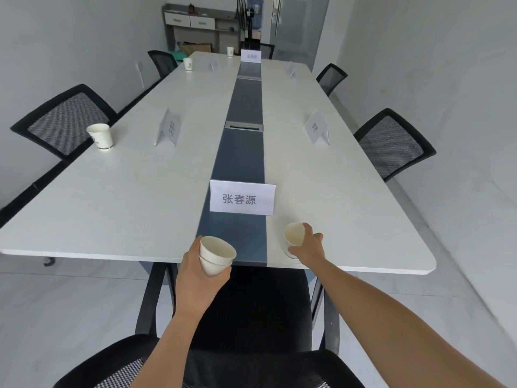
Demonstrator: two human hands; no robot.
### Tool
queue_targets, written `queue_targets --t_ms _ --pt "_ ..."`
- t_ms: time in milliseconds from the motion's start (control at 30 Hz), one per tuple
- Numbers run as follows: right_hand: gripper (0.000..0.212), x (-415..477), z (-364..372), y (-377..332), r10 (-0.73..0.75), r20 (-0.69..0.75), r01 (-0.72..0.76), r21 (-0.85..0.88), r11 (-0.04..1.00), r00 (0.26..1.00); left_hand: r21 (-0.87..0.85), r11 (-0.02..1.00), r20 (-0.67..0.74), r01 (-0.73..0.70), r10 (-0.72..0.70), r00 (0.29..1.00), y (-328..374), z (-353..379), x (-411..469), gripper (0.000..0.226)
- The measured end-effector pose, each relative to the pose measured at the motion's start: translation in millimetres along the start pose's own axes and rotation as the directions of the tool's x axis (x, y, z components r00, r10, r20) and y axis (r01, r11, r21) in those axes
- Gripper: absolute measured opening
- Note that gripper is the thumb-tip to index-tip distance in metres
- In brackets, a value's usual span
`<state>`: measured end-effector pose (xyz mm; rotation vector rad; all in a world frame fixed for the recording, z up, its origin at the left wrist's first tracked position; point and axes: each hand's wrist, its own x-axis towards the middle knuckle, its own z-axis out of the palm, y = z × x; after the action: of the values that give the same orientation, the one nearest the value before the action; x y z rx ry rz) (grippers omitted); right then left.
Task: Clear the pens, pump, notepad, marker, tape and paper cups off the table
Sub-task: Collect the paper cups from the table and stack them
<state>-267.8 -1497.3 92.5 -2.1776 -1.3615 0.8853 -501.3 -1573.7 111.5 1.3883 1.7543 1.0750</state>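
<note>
We find clearing partly done: the left hand [195, 275] grips two nested cups [216, 257] before the near edge of the counter [126, 205], the right hand [307, 245] clasps a tilted cup [293, 233] at that edge, while a left-edge cup [100, 135], a farther cup [188, 64] and a far-end cup [230, 51] stand uncollected.

Mesh chairs [67, 119]; glass door [296, 23], perhaps

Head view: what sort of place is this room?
Most likely an office meeting room: a long white table flanked by black mesh chairs, with folded paper name cards standing at the seats.
</note>
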Motion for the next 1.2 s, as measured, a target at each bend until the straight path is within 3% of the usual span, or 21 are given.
queue_targets --t_ms 233,367,500,633,733,967,1067,1200 --pt "0.087 -19.4 9.1 -6.9 -0.035 0.008 0.035 -0.029 0.999 0.999 -0.002 1.000 0.075 -0.026 0.026 0.997 1.5 5.9 -0.1 0.084" --pt "0.079 -44.8 1.5 -13.3 -0.067 -0.034 0.065 -0.048 0.997 0.997 -0.013 0.996 0.133 -0.086 0.087 0.987 10.7 9.6 -4.8 0.086" --pt "0.056 -85.4 -20.4 -20.9 -0.125 -0.020 0.127 0.102 0.987 0.992 0.002 0.981 0.231 -0.194 0.188 0.955 20.8 14.8 -9.4 0.085" --pt "0.027 -129.8 -45.3 -17.6 -0.197 -0.016 0.192 0.308 0.932 0.980 0.024 0.950 0.354 -0.313 0.284 0.891 38.2 24.8 -16.8 0.071" --pt "0.022 -153.1 -62.5 1.4 -0.228 -0.047 0.228 0.383 0.895 0.973 0.018 0.914 0.440 -0.405 0.357 0.824 58.4 40.9 -29.6 0.058" --pt "0.020 -202.1 -126.9 92.4 -0.180 -0.276 0.301 0.501 0.812 0.944 -0.097 0.778 0.546 -0.620 0.563 0.621 135.1 120.8 -107.4 0.081" --pt "0.015 -229.1 -157.1 140.6 -0.100 -0.375 0.310 0.558 0.770 0.922 -0.182 0.765 0.585 -0.618 0.590 0.557 158.5 168.8 -158.3 0.077" --pt "0.026 -254.3 -191.0 207.2 -0.010 -0.416 0.271 0.575 0.772 0.909 -0.238 0.810 0.700 -0.536 0.526 0.484 173.8 233.3 -221.8 0.077"
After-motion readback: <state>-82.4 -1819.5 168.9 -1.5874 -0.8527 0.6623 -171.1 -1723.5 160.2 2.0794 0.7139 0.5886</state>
